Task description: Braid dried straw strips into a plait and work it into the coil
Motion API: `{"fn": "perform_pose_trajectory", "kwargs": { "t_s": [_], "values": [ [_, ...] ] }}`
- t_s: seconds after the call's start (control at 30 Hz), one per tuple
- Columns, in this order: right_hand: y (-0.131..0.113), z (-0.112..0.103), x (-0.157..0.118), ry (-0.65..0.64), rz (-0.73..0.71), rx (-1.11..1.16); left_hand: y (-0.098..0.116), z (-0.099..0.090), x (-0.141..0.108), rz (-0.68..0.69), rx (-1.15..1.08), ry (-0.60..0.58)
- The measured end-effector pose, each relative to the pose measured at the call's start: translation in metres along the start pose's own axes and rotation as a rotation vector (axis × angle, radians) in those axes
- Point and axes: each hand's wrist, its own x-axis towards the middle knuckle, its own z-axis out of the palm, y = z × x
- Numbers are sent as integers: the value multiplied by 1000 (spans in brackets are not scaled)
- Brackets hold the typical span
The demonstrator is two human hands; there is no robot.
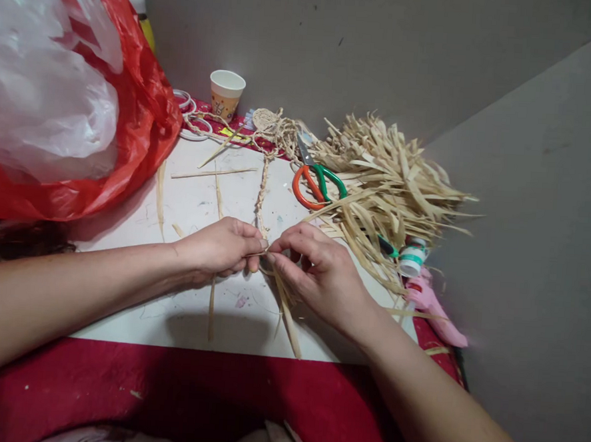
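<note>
A braided straw cord [262, 192] runs down the white board [120, 310] from a tangle at the back to my fingers. My left hand [226, 247] pinches the cord's near end between thumb and forefinger. Right beside it, my right hand [313, 262] pinches the straw at the same spot, fingertips almost touching the left ones. Loose straw strands [286, 307] hang from under my fingers toward the board's front edge. The exact crossing of the strands is hidden by my fingertips.
A big heap of dry straw [393, 167] lies back right. Scissors [320, 182] with orange and green handles rest beside it. A paper cup [226, 93] stands at the back, a red plastic bag [146, 112] fills the left, and a pink glue gun [435, 309] lies right.
</note>
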Motion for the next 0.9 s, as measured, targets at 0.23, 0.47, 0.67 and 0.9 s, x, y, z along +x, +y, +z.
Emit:
{"fn": "perform_pose_trajectory", "kwargs": {
  "t_s": [0.23, 0.47, 0.67, 0.9],
  "values": [
    [-1, 0, 4, -14, 55, -1, -2, -1, 2, 21, 41, -16],
    [2, 2, 8, 6, 68, 31, -2, -3, 4, 70, 91, -16],
    [3, 4, 8, -16, 115, 76, 1, -1, 2, 84, 127, -15],
    [4, 9, 10, -4, 221, 291, 4, -3, 1, 124, 153, -69]
  ]
}}
